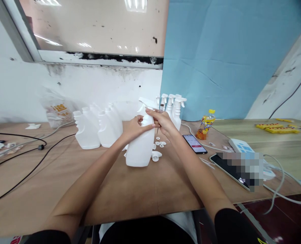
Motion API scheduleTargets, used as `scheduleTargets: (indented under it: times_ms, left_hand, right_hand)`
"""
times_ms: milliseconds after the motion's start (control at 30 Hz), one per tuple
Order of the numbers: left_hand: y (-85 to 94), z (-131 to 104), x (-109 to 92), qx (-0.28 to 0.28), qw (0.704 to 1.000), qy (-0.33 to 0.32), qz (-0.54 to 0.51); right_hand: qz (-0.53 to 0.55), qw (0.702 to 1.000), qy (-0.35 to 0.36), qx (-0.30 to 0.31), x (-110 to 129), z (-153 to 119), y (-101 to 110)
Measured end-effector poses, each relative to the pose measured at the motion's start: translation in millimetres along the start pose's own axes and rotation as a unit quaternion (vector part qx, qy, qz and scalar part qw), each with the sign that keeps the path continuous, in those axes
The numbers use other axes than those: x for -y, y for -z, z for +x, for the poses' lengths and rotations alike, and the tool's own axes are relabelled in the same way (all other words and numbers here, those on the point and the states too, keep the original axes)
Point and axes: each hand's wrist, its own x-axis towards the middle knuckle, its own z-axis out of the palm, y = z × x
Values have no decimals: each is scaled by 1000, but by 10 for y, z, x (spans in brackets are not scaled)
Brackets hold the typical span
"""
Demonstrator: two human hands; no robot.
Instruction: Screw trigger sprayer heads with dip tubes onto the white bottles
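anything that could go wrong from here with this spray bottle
The white spray bottle is held near its neck by the left hand and right hand, so its base might swing and scatter the loose white rings nearby. The white bottles without spray heads stand close together near the left hand, so a bump could topple several.

Showed plain white on the spray bottle (pixel 139 152) and the uncapped bottles (pixel 88 137), brown on the tabletop (pixel 130 196). Bore light blue on the hanging sheet (pixel 229 51) and black on the sleeves (pixel 234 225). Carried red spots over yellow on the strips (pixel 282 130).
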Motion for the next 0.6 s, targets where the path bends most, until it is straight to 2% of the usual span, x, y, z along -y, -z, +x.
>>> scheduleTargets:
  times_ms: [67, 133, 233, 367, 533, 600]
  left_hand:
    - [13, -27, -61, 1, 1000, -12, 26]
    - [40, -45, -106, 50, 998, 3, -39]
    - [98, -56, -129, 111, 985, 36, -126]
    - [136, -61, -130, 87, 990, 39, -101]
    - [102, -80, -144, 86, 993, 33, -75]
    - [93, -83, -142, 91, 993, 27, -65]
  right_hand:
    - [-8, 1000, 10, -7, 24, -22, -22]
    - [0, 1000, 24, 11, 48, -34, -23]
    - [24, 996, 38, 75, 77, -32, 18]
    - [-1, 992, 42, 120, 89, -26, 72]
    - [-34, 997, 48, 58, 55, -29, 53]
    - [-17, 996, 52, 68, 56, -33, 50]
